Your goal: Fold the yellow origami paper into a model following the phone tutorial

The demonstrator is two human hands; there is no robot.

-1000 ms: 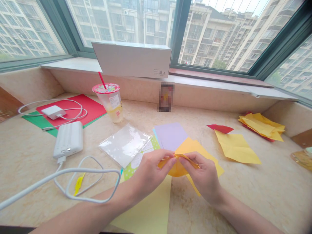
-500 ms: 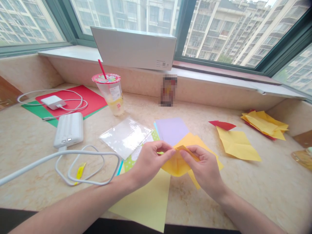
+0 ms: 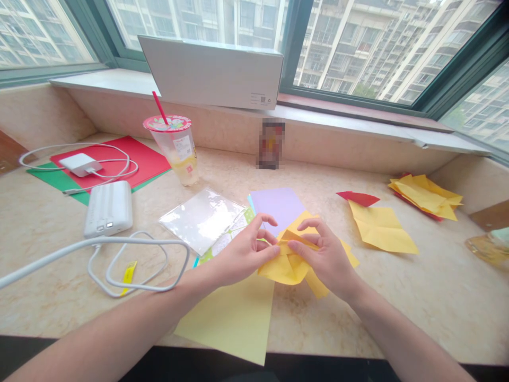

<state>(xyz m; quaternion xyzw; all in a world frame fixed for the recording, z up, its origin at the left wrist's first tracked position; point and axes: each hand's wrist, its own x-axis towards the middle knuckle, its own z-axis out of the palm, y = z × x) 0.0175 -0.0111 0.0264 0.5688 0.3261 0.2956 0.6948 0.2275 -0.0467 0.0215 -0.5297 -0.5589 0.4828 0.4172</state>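
White power bank [image 3: 108, 209] and plastic cup [image 3: 173, 151] stand on the desk [image 3: 429, 302] at nine and ten o'clock from mid-view. The left hand [image 3: 247, 252], curled, grip unclear, meets the folded yellow paper [image 3: 281, 271] at five o'clock; the right hand [image 3: 333, 261] pinches it, a creased sheet [image 3: 384, 227] lying at three.

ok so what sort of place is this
Probably a room in a flat, at a window-side counter: teal window frames look out on tall residential-looking blocks, and the marbled counter bears yellow paper and a drink cup.
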